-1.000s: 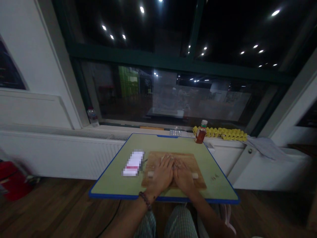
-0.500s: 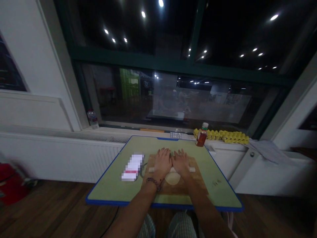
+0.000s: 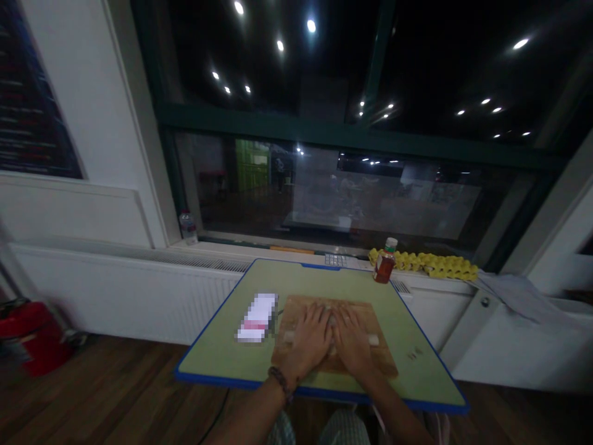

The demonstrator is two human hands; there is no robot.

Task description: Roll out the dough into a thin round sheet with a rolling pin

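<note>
My left hand [image 3: 313, 335] lies flat across the left part of a pale rolling pin [image 3: 373, 340], its fingers stretched forward. Beside it, my right hand [image 3: 353, 337] rests on the pin's right part, also with fingers extended; the two hands nearly touch at the thumbs. Only the pin's ends stick out past them. Underneath is a wooden board [image 3: 384, 363]. Whatever dough lies below is mostly covered by my hands.
The board sits on a small green table [image 3: 222, 346] with a blue rim. A phone [image 3: 257, 318], blurred out, lies to the left. At the back right stands a bottle of reddish liquid [image 3: 384, 264]. Yellow egg trays [image 3: 426, 264] line the windowsill.
Both hands have drawn the rolling pin toward me along the board. The pale dough round, seen before on the near side of the pin, is now mostly hidden. The view has shifted slightly.
</note>
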